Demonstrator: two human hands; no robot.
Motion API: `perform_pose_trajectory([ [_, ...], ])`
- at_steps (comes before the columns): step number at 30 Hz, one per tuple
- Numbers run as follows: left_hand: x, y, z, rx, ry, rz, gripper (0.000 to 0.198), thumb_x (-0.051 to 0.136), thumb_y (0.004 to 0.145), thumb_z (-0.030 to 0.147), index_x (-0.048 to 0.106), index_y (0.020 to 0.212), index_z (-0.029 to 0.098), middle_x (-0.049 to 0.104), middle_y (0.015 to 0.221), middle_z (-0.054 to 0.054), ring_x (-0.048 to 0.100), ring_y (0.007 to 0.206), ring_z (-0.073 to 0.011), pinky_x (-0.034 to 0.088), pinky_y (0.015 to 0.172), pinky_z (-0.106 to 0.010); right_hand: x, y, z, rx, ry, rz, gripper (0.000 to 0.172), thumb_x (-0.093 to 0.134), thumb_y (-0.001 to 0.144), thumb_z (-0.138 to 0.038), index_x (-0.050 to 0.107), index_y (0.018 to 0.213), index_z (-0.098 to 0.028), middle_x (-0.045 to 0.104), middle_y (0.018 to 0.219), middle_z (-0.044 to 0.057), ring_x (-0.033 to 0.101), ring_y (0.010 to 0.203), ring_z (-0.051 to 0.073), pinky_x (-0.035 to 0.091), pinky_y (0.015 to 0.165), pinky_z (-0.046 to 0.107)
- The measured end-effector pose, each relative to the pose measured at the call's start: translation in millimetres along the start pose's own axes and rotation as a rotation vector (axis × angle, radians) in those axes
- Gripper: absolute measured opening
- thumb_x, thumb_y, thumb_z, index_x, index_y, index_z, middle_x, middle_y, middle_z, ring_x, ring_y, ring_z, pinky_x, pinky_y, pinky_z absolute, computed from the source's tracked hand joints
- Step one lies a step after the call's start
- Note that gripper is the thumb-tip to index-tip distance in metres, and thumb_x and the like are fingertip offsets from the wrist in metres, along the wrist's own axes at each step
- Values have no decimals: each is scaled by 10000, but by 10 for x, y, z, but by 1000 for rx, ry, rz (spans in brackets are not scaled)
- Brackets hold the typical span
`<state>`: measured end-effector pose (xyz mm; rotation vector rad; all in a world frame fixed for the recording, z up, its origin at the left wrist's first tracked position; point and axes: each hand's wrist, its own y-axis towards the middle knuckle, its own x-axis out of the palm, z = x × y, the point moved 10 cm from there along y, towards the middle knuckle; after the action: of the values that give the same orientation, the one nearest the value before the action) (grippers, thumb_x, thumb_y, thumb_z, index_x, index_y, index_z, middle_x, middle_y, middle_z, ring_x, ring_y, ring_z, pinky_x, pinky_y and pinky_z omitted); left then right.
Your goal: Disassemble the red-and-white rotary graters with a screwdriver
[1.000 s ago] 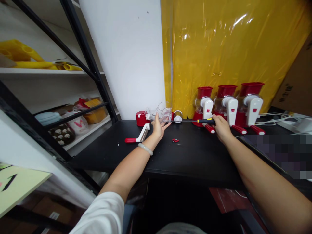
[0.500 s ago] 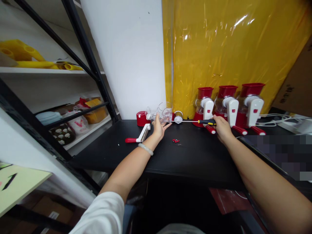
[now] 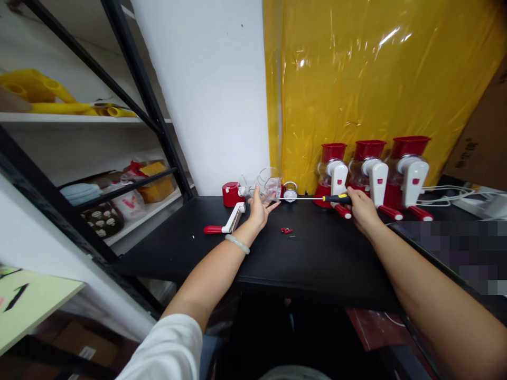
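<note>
My left hand (image 3: 257, 209) grips a clear plastic housing (image 3: 268, 184) lying on its side at the back of the black table (image 3: 253, 253). A red base (image 3: 230, 194) sits just left of the housing. My right hand (image 3: 362, 209) is closed on the black-and-yellow handle of a screwdriver (image 3: 336, 199). Its long shaft points left, with the tip at the housing's right end, by a small white round part (image 3: 290, 192). A white crank with a red grip (image 3: 225, 224) lies left of my left hand. A small red piece (image 3: 285, 230) lies between my hands.
Three assembled red-and-white hand-crank devices (image 3: 372, 171) stand along the yellow plastic sheet at the back right. White cables (image 3: 447, 192) trail at the far right. A black metal rack with shelves of bags and yellow tubes (image 3: 55, 95) stands to the left.
Almost nothing moves: both hands stay in place on the housing and the screwdriver. The view has shifted slightly.
</note>
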<state>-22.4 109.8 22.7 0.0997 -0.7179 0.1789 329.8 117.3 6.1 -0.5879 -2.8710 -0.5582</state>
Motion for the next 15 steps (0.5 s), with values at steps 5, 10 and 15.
perform_pose_trajectory([
  [5, -5, -1, -11, -8, -13, 8, 526, 650, 893, 569, 501, 1299, 270, 692, 1247, -121, 708, 1102, -262, 592, 921, -495, 88, -60, -40, 74, 206, -12, 388, 851, 536, -457, 629, 768, -239, 625, 793, 5, 589, 657, 149, 517, 506, 280],
  [10, 5, 3, -7, 1, 8, -5, 515, 634, 901, 574, 498, 1288, 263, 704, 1204, -119, 715, 1080, -254, 591, 919, -488, -61, -39, -70, 11, -17, 65, 477, 699, 715, -694, 587, 708, -230, 588, 680, -4, 566, 596, 143, 492, 497, 275],
  [15, -4, 1, 8, 3, 0, 9, 522, 643, 894, 575, 500, 1285, 260, 704, 1202, -120, 721, 1057, -250, 592, 916, -485, -25, -45, -81, -3, -34, 45, 468, 777, 658, -656, 603, 723, -226, 543, 598, -28, 488, 501, 112, 424, 433, 250],
])
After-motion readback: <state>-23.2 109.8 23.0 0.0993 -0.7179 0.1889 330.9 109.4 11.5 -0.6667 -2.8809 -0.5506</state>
